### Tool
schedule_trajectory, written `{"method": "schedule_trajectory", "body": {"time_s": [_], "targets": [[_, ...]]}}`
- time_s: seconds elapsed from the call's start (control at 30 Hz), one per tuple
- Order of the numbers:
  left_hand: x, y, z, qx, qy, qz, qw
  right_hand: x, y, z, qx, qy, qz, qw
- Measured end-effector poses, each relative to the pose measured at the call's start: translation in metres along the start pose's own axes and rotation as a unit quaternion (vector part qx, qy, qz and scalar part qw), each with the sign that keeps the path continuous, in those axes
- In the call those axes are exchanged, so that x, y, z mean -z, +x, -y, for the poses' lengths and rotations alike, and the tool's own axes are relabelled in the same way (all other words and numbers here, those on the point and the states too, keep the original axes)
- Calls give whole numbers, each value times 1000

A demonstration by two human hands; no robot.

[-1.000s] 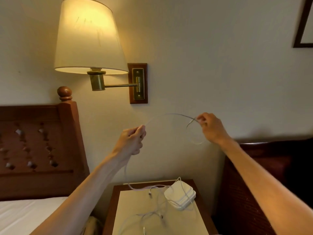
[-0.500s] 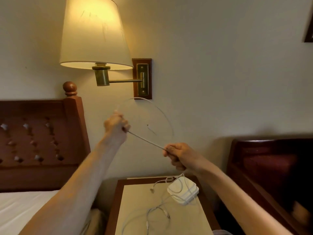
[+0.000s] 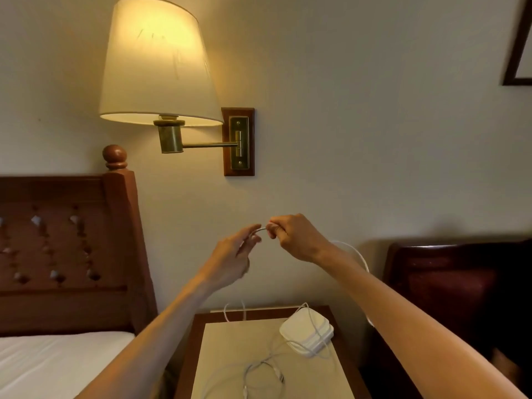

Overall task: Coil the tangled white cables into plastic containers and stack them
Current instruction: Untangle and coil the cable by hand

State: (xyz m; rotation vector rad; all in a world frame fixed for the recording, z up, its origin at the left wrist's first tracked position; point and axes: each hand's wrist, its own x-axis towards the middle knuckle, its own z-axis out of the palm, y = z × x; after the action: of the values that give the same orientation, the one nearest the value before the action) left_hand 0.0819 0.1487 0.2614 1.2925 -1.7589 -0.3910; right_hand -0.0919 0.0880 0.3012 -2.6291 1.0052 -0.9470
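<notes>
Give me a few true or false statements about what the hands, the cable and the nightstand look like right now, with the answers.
1. Both hands hold the cable. True: left hand, right hand.
2. The lamp is off. False: it glows.
3. The containers sit on the nightstand. True.
4. The hands are spread far apart. False: they nearly meet.
5. The containers lie on the bed. False: nightstand.

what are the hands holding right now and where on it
Both the left hand and right hand pinch one white cable along its length, close together.
</notes>
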Motion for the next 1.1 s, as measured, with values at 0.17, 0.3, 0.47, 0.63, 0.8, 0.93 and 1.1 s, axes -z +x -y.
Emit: {"method": "schedule_trajectory", "body": {"time_s": [0.17,0.3,0.47,0.63,0.8,0.93,1.1], "targets": [[15,9,9,-13,33,-110,993,0,-15,-2,7,45,25,999],[69,4,33,58,50,-237,969,18,-61,-55,-113,152,43,981],[68,-2,47,250,259,49,932,13,-69,-68,-223,213,7,951],[15,-6,-14,18,201,51,978,6,-43,-29,-111,113,-40,987],[-28,-7,-30,-63,-46,-21,997,9,-39,-4,-42,103,-9,994],[7,2,-2,-72,-33,-182,980,21,-61,-28,-79,184,25,979],[55,1,39,105,7,-154,982,30,-87,-65,-194,245,19,950]]}}
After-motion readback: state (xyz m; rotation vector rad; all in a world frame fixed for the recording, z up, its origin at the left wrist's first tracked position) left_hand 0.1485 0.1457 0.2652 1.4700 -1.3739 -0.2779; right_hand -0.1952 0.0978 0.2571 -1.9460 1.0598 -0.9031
